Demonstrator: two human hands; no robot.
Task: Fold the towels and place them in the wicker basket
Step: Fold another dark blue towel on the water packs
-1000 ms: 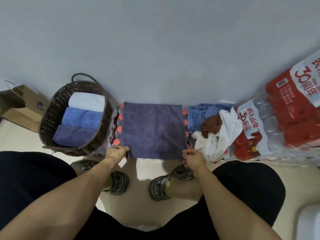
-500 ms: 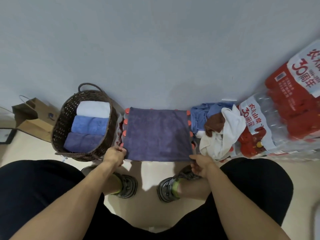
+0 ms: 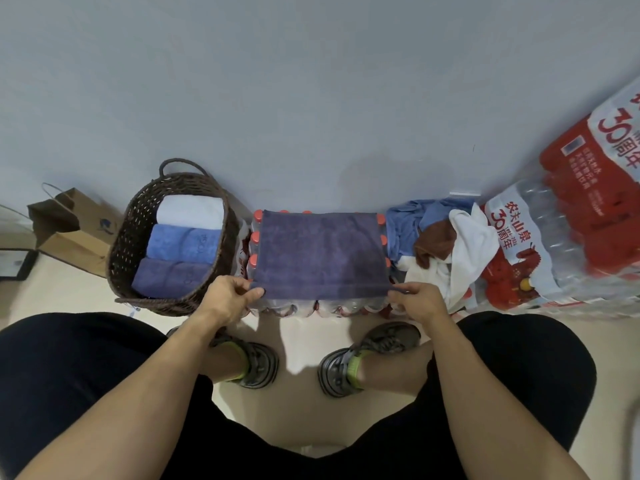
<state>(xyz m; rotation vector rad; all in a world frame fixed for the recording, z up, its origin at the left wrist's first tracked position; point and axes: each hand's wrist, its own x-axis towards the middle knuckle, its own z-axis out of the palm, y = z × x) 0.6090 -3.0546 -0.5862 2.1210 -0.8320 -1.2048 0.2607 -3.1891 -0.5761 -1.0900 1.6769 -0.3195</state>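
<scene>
A dark purple towel [image 3: 320,252] lies spread flat on a pack of red-capped water bottles [image 3: 254,237] against the wall. My left hand [image 3: 227,299] pinches its near left corner, and my right hand [image 3: 417,301] pinches its near right corner. The dark wicker basket [image 3: 121,244] stands to the left and holds three folded towels side by side: a white one [image 3: 190,209], a blue one [image 3: 183,242] and a dark blue one [image 3: 169,277]. A heap of unfolded towels [image 3: 440,244], blue, brown and white, lies to the right of the purple towel.
Shrink-wrapped packs of bottled water with red labels [image 3: 561,237] are stacked at the right. A brown paper bag [image 3: 69,233] stands left of the basket. My feet in sandals [image 3: 256,362] rest on the pale floor below the towel. The wall is right behind everything.
The view has shifted so everything sits lower in the frame. Both hands stay at the towel's near corners, and the near edge now looks drawn taut between them.
</scene>
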